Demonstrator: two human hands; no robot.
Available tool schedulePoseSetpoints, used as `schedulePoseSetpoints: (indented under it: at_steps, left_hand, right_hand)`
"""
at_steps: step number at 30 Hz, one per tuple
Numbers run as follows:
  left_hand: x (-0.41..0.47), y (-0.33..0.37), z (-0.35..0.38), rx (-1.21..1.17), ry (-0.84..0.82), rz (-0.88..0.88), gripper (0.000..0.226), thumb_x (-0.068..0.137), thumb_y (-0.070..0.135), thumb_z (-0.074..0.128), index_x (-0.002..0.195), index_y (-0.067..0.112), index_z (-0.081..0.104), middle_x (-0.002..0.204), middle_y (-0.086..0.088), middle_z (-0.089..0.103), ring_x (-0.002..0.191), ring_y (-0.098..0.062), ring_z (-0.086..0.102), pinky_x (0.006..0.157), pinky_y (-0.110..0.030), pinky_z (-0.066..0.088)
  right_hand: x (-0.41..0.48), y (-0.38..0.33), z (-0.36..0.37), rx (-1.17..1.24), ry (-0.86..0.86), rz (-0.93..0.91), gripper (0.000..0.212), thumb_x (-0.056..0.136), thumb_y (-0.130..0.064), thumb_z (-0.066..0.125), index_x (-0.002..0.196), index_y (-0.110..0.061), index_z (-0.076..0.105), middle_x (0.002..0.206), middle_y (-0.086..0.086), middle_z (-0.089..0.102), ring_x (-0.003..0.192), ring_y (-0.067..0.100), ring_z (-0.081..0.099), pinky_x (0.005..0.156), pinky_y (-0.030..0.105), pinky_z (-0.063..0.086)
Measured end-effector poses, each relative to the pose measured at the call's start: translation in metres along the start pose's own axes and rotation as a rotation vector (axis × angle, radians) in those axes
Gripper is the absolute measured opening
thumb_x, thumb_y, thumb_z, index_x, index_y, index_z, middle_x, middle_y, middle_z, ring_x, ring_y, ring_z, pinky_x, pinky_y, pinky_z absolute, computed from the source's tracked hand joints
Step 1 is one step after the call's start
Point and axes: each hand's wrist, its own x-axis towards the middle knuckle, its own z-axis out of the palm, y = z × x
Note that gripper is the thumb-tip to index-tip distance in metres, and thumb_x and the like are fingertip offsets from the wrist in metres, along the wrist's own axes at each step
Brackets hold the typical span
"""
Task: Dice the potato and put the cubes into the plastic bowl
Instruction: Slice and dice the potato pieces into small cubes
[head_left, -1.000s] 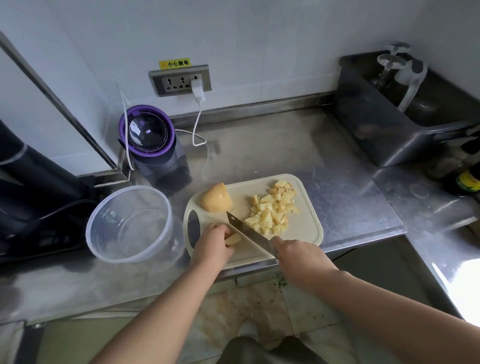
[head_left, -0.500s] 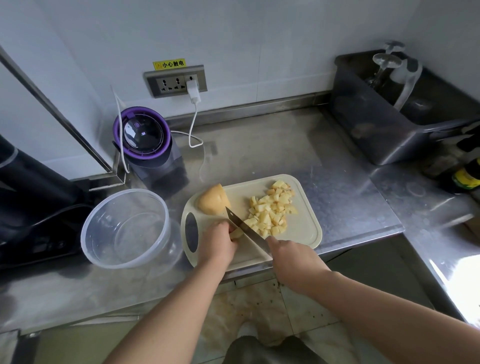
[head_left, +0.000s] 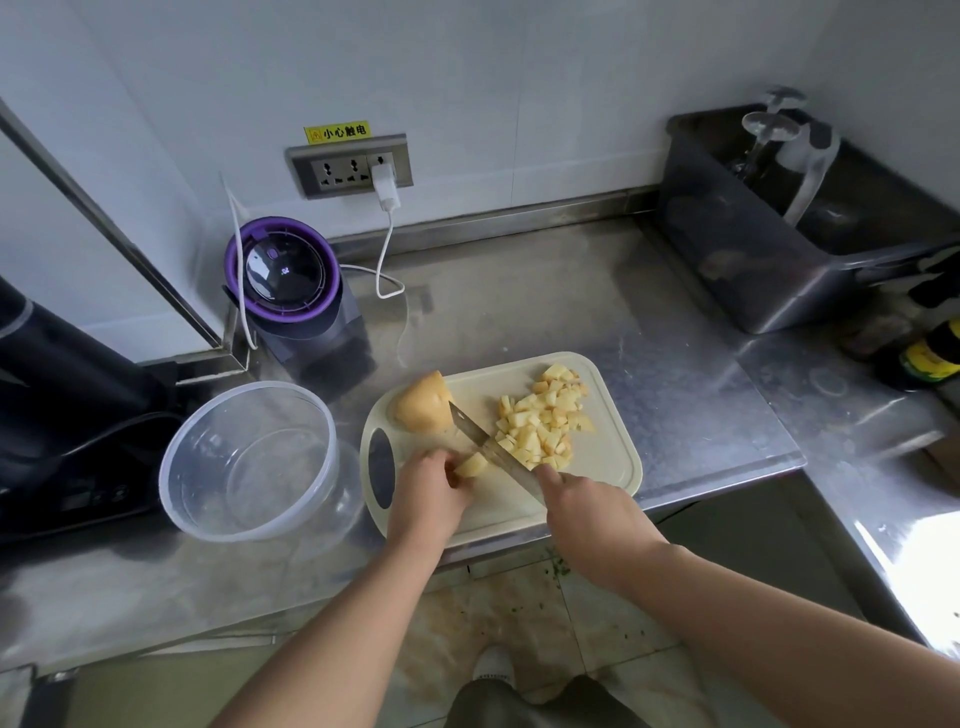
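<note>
Appliance (head_left: 283, 270) with purple lid stands just behind plastic bowl (head_left: 218, 415).

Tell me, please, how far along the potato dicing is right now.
Done: a pile of cubes lies on the right of the cutting board. In hand: the left hand holds a small potato piece while the right hand holds the knife, blade right beside it. Left: the large chunk at the board's far left is uncut, and the plastic bowl holds no cubes yet.
</note>
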Motion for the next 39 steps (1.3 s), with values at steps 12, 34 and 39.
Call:
schedulePoseSetpoints:
  at_steps: [12,34,39]
  left_hand:
    - [-0.001,0.007,0.000,0.037,0.031,-0.019,0.015,0.087,0.022,0.065,0.099,0.014,0.070,0.098,0.000,0.071,0.095,-0.019,0.065,0.077,-0.021,0.044]
    - [-0.006,0.002,-0.006,-0.018,0.041,-0.026,0.026,0.086,0.020,0.068,0.111,0.011,0.069,0.105,-0.001,0.070,0.099,-0.018,0.064,0.084,-0.027,0.050]
    - [-0.006,0.001,-0.007,0.001,0.039,-0.046,0.017,0.085,0.021,0.069,0.099,0.011,0.069,0.099,-0.002,0.070,0.094,-0.019,0.064,0.081,-0.027,0.049]
  right_hand:
    - [-0.006,-0.014,0.002,-0.022,-0.045,0.008,0.036,0.087,0.007,0.041,0.118,-0.012,0.037,0.070,-0.002,0.037,0.054,0.015,0.036,0.052,0.029,0.033]
    - [-0.004,-0.012,0.003,0.000,-0.013,-0.006,0.031,0.093,-0.002,0.042,0.122,-0.014,0.038,0.070,-0.002,0.041,0.060,0.019,0.048,0.053,0.029,0.038]
    - [-0.008,-0.016,0.004,-0.016,-0.037,-0.015,0.034,0.091,0.002,0.039,0.121,-0.013,0.040,0.071,0.000,0.042,0.057,0.019,0.043,0.049,0.028,0.033]
